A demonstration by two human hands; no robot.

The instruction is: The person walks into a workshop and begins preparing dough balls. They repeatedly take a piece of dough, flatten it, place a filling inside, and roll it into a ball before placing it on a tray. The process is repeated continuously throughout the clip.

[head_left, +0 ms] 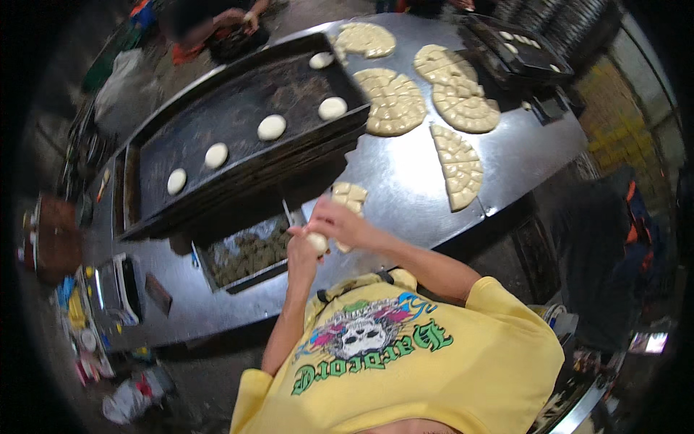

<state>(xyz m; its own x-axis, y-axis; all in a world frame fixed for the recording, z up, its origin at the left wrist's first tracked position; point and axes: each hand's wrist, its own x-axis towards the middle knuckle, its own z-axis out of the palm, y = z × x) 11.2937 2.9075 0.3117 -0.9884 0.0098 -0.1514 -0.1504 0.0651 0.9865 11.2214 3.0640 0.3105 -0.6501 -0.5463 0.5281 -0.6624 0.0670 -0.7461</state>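
Close in front of my body, my left hand (301, 252) is wrapped round a pale ball of dough (316, 244). My right hand (341, 223) is at the top of that ball, its fingers smeared by motion, so their grip is unclear. A thin metal blade (288, 213) stands just beyond my left fingertips; what supports it is hidden. Left of my hands lies a metal tray of dark, lumpy filling (249, 254). Partly behind my right hand is a small piece of cut dough (350, 195).
A large black baking tray (210, 98) with several white dough rounds rises at the far left. Several scored dough slabs (390, 101) lie on the metal table (524, 155). A digital scale (118, 289) sits at the left edge. Another person's hands (242, 20) show at the top.
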